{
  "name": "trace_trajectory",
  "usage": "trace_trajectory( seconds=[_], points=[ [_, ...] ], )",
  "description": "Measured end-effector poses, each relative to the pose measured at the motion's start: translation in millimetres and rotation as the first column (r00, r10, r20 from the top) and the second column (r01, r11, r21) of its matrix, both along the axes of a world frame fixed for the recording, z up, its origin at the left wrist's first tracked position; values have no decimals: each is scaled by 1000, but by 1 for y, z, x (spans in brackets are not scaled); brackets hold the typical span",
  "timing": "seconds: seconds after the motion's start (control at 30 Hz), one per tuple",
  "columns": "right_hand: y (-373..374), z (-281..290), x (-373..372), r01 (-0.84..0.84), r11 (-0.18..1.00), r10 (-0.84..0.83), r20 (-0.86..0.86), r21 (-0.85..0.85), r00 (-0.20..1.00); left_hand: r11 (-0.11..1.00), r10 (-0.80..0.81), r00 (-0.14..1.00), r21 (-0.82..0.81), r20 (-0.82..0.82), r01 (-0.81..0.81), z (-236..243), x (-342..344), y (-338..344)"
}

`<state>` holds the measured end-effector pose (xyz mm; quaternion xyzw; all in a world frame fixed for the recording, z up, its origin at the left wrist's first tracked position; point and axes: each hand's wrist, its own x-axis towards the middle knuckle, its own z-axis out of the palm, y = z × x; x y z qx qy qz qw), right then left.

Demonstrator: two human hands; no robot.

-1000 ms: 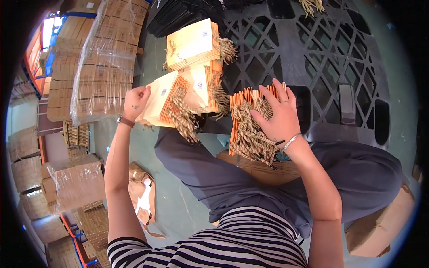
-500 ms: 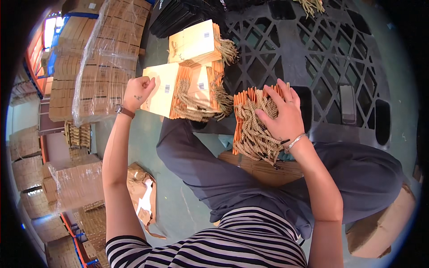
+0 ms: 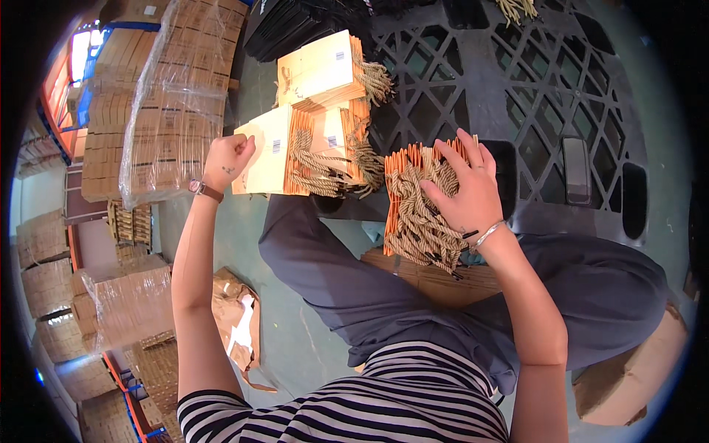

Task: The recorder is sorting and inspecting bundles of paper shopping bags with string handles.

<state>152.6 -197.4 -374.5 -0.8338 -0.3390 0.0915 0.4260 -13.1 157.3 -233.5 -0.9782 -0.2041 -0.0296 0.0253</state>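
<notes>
My left hand (image 3: 230, 159) is closed at the outer edge of a stack of pale orange-tan paper bags (image 3: 258, 159) with a label and twisted rope handles (image 3: 314, 166). My right hand (image 3: 467, 181) lies with fingers spread and curved over a second bundle of bags (image 3: 399, 192), whose orange edges stand upward beneath a tangle of tan cords (image 3: 428, 244). Between and behind the hands, more bag stacks (image 3: 314, 70) sit piled with handles hanging to the right; the lower one is partly hidden by the left-hand stack.
A black lattice pallet (image 3: 539, 103) carries a dark phone-like slab (image 3: 576, 170) and black folded items (image 3: 295, 22). Plastic-wrapped carton stacks (image 3: 177, 103) stand at left. Brown paper (image 3: 229, 317) lies on the floor; cardboard (image 3: 628, 369) is at lower right, beside my crossed legs.
The left stack has swung upward and straightened, my left hand moving with it; its handles now lie more sideways. My right hand and its bundle have shifted only slightly to the right.
</notes>
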Motion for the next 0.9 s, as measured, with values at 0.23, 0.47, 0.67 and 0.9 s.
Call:
trace_trajectory(
  seconds=[0.23,0.47,0.67,0.9],
  points=[
    [0,-1,0,3,1000,-3,10,4,1000,1000,-1,1000,25,23,0,-1,0,4],
    [0,2,0,13,1000,-13,-13,-3,1000,1000,8,1000,14,16,-9,-7,7,1],
    [1,1,0,16,1000,-17,-23,-18,1000,999,30,999,25,-15,-29,-18,14,4],
    [3,2,1,8,999,-9,-26,-32,1000,997,49,998,-55,-27,-50,-23,18,-2]
  ],
)
